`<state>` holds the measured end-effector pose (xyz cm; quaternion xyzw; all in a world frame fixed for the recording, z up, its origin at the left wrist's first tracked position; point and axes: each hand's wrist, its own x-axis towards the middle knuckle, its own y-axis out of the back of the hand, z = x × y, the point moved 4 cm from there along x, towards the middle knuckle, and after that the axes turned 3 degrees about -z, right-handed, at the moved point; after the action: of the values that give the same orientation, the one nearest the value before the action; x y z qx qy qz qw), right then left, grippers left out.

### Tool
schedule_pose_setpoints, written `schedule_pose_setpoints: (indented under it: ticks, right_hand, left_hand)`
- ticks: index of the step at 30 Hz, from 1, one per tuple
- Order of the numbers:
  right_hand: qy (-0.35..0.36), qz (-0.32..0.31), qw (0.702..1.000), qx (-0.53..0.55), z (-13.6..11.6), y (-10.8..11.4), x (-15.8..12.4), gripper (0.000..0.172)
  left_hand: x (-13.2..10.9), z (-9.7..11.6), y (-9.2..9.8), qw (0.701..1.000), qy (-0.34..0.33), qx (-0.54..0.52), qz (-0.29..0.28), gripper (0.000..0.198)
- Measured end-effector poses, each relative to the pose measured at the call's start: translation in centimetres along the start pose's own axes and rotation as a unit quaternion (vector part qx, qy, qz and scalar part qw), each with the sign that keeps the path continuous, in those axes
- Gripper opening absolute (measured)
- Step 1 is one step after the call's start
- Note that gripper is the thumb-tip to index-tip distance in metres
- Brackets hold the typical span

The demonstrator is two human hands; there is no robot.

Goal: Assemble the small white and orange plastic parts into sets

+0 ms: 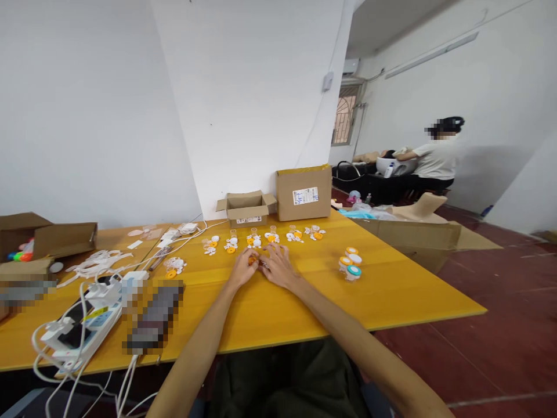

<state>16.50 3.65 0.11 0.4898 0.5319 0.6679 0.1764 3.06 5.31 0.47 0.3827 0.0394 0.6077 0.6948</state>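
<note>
Clamped betw. fingers of L hand (242, 270): small orange piece (252, 261), on or just above table (391, 290), can't tell which. R hand (279, 268) close alongside, fingers curled; can't tell if shut on anything. Prob. v. light, stiff plastic; smooth, so poss. slippery on curved edge. Not esp. fragile, but avoid hard squeeze. Best hold: rim, opp. sides, thumb + index. Sim. orange parts (231, 250) + clear cups (234, 233) beyond, approx. in row.
</note>
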Motion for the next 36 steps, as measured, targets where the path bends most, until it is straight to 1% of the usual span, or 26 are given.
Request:
schedule_pose_setpoints:
  ticks: [3, 7, 12, 16, 20, 27, 32, 36]
  right_hand:
    - [0.015, -0.007, 1.000, 0.002, 0.02, -0.08, 0.19, 0.029]
    - [0.011, -0.012, 1.000, 0.009, 0.04, 0.06, 0.19, 0.026]
    - [-0.004, -0.015, 1.000, 0.006, 0.10, 0.39, -0.05, 0.022]
    - [-0.023, -0.018, 1.000, 0.004, 0.28, 0.44, -0.18, 0.018]
    - [-0.027, -0.006, 1.000, 0.003, 0.45, 0.30, -0.25, 0.016]
    - [-0.045, 0.003, 0.999, -0.001, 0.75, 0.10, -0.31, 0.015]
    - [-0.068, -0.013, 0.998, -0.008, 0.82, 0.24, -0.27, 0.016]
    - [-0.073, -0.020, 0.997, -0.013, 0.84, 0.19, -0.26, 0.017]
  left_hand:
    - [-0.02, 0.20, -0.04, 1.000, -0.006, 0.020, -0.012, 0.015]
    - [-0.01, 0.17, -0.03, 0.999, -0.008, 0.032, -0.020, 0.011]
    - [-0.07, 0.24, -0.17, 0.998, -0.011, 0.047, -0.027, 0.009]
    - [-0.11, 0.34, -0.21, 0.998, -0.010, 0.051, -0.022, 0.009]
    - [-0.11, 0.31, -0.26, 0.998, -0.006, 0.051, -0.025, 0.010]
    - [-0.12, 0.17, -0.30, 0.998, -0.003, 0.049, -0.026, 0.008]
    - [-0.10, 0.13, -0.33, 0.999, -0.008, 0.039, -0.025, 0.007]
    - [-0.14, 0.21, -0.26, 0.999, -0.004, 0.034, -0.023, 0.006]
